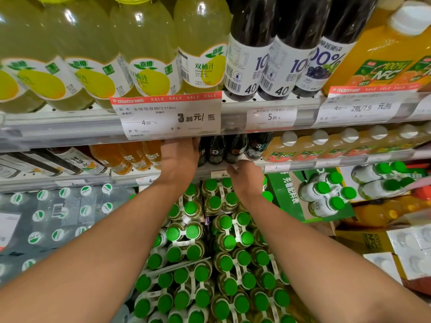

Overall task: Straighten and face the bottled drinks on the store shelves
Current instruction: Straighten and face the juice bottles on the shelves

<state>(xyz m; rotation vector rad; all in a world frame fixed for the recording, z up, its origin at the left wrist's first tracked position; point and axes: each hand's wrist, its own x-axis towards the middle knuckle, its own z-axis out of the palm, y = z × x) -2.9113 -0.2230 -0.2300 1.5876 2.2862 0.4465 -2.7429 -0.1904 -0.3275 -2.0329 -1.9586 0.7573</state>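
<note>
Glossy clear plastic bottles (144,50); paper price tag (166,116); smooth green caps (229,241).

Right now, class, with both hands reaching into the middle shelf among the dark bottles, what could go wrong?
1. The left hand reaches in under the sale price tag, so it might knock the tag loose.
2. The dark bottles stand packed together; nudging one could tip its neighbours.
3. A bottle slipping off the edge would likely land on the green-capped packs below.
</note>
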